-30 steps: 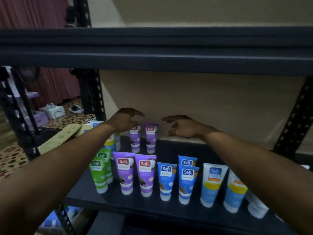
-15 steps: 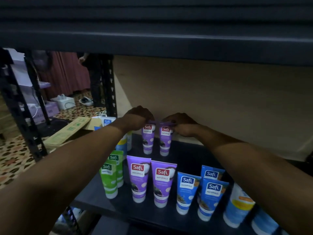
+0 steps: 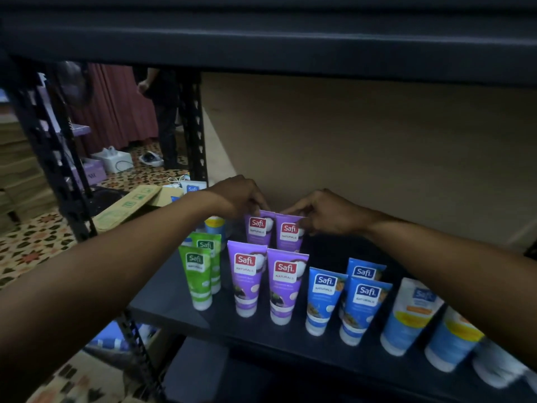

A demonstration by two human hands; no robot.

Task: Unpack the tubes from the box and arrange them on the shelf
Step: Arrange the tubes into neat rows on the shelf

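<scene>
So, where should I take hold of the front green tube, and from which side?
Probably pinch the front green tube by its flat top edge, coming from above and the left. It stands on its white cap, wide sealed end up; a second green tube stands close behind and a purple tube to its right, so the left seems freest.

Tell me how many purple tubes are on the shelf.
4. Two front purple tubes stand side by side; behind them the left hand pinches the back left tube, the right hand the back right tube. More may hide.

Dim, shadowy scene; wide-angle bending and blur at edges.
</scene>
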